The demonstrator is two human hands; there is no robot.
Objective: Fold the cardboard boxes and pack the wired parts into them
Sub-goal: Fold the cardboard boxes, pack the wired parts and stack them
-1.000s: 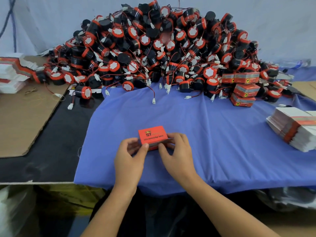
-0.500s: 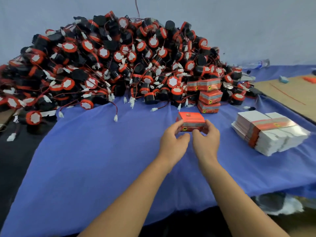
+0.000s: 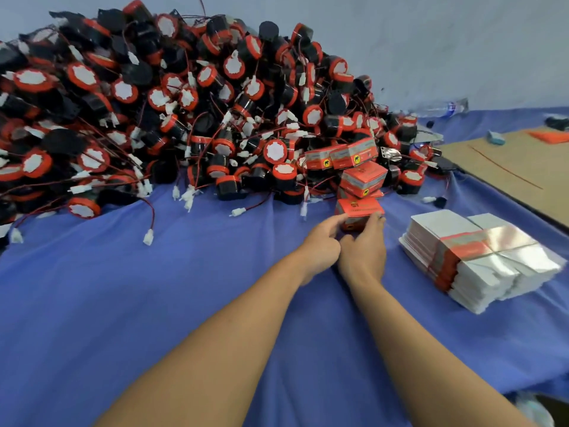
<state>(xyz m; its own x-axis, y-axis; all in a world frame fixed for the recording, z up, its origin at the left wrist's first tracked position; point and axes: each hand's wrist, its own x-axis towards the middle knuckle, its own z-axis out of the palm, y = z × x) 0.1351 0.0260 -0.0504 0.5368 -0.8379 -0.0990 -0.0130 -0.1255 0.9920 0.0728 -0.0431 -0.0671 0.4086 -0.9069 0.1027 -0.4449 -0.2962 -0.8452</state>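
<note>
Gripping a closed orange box from both sides, I have my left hand pinching its left end between thumb and curled fingers, and my right hand curled round its right end. The box is low over the blue cloth of the worktop, just in front of the small cluster of packed boxes at the right foot of the heap. I cannot tell whether it touches the cloth or the box behind it. Its flaps look shut, so I judge this one is packed and only needs setting down with the others.

That makes a handful done: about four or five finished boxes sit there, some stacked, some leaning against the parts. What is left is by far the larger share. The heap of black-and-orange wired parts covers the far left and middle of the worktop, with wires and white plugs trailing onto the cloth. A thick banded stack of flat box blanks lies unfolded to my right, apart from the heap.
</note>
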